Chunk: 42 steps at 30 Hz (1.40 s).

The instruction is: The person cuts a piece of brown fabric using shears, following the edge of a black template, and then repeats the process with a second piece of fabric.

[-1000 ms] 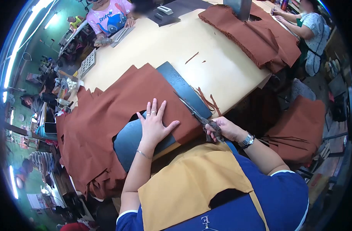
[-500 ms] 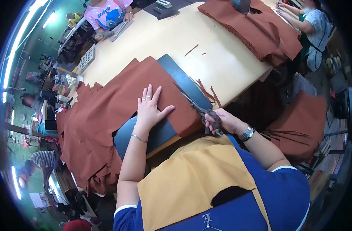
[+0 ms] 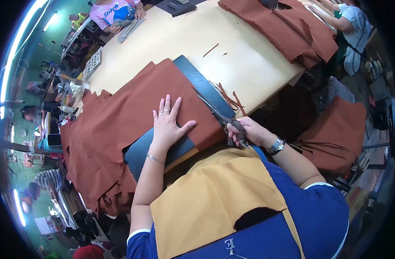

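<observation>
A large reddish-brown sheet of leather-like material (image 3: 107, 116) lies over a dark blue board (image 3: 202, 84) at the table's near edge. My left hand (image 3: 168, 120) rests flat on the sheet, fingers spread. In my right hand (image 3: 247, 131) are large scissors (image 3: 219, 114), their handles wrapped in dark, worn cloth. The blades point up and left along the sheet's right edge, one blade showing over the board. Whether the blades are parted is hard to make out. Thin brown offcut strips (image 3: 234, 101) lie just beyond the scissors.
More brown material (image 3: 284, 32) is piled at the table's far right, and another stack (image 3: 333, 134) sits low on my right. Across the cream table (image 3: 249, 56), one person (image 3: 115, 15) sits at the far left; another (image 3: 353, 26) works at the right.
The view has shifted slightly, so the table and sheet sit a little higher and further left. My left hand stays flat on the sheet, and my right still holds the scissors.
</observation>
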{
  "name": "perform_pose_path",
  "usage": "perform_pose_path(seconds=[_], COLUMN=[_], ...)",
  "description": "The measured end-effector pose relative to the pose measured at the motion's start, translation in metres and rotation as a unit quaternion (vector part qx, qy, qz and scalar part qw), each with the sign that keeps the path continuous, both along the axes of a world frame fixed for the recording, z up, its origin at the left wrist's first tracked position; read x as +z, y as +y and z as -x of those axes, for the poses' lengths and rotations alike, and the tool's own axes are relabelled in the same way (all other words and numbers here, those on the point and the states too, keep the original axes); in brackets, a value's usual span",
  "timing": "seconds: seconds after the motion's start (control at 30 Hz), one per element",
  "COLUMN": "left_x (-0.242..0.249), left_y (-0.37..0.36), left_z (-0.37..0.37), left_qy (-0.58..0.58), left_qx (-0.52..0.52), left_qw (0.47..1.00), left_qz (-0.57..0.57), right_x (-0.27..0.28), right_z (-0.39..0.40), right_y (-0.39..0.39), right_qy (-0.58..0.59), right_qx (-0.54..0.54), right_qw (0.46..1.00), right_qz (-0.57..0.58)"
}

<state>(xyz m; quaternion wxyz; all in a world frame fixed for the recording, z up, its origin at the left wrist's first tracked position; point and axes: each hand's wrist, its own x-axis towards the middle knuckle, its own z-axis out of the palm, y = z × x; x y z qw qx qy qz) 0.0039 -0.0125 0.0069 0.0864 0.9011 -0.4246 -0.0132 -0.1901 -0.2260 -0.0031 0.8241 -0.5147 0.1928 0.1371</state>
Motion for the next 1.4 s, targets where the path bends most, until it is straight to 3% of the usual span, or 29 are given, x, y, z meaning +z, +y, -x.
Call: perform_pose_path(seconds=[0.87, 1.07, 1.4], left_x=[0.010, -0.003, 0.002], left_y=[-0.004, -0.009, -0.007], left_z=[0.020, -0.004, 0.016], left_qy=[0.020, -0.015, 0.014], left_qx=[-0.020, 0.044, 0.024], left_qw=[0.999, 0.999, 1.000], left_qz=[-0.023, -0.006, -0.013], right_x=[-0.012, -0.008, -0.011], right_z=[0.005, 0.007, 0.003], right_y=[0.015, 0.014, 0.017], right_qy=[-0.032, -0.018, -0.013], right_qx=[-0.029, -0.028, -0.049], right_qw=[0.999, 0.999, 0.999], right_qz=[0.013, 0.022, 0.008])
